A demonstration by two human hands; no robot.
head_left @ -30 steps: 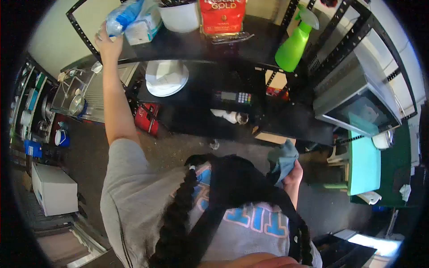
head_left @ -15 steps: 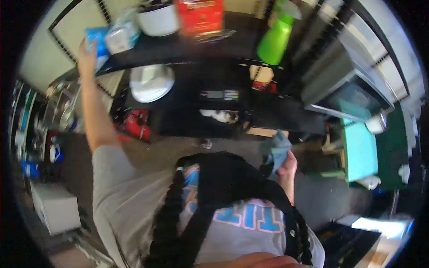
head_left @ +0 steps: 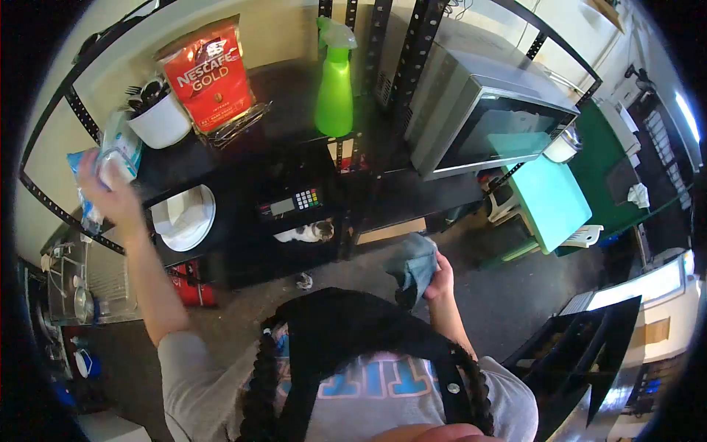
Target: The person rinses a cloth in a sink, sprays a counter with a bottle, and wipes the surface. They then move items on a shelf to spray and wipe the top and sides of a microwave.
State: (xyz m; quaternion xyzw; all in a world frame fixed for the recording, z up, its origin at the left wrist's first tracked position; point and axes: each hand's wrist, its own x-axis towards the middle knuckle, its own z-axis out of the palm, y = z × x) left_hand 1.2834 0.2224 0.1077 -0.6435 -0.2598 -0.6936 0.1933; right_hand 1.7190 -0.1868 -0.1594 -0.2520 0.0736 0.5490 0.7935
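My left hand [head_left: 110,193] reaches to the left end of the upper black shelf, its fingers apart against a blue packet [head_left: 89,210] and a white-and-blue pack [head_left: 124,147]. Part of both packs is hidden behind the hand. Beside them stand a white tub of cutlery [head_left: 160,124] and a red coffee pouch [head_left: 211,77]. Farther right on this shelf is an upright green spray bottle [head_left: 335,96]. My right hand [head_left: 440,278] is closed round a crumpled grey-blue cloth [head_left: 414,267], held low in front of my body.
A stack of white plates [head_left: 199,230] and a keypad device [head_left: 294,202] are on the lower shelf. A cat [head_left: 308,232] shows below. On the right are a microwave [head_left: 493,110] and a turquoise table [head_left: 552,202]; at the left, a dish rack [head_left: 110,283].
The view has swung right, showing more of the microwave and table. My left hand's fingers have come away from the blue packet's edge and spread; my right hand still holds the cloth.
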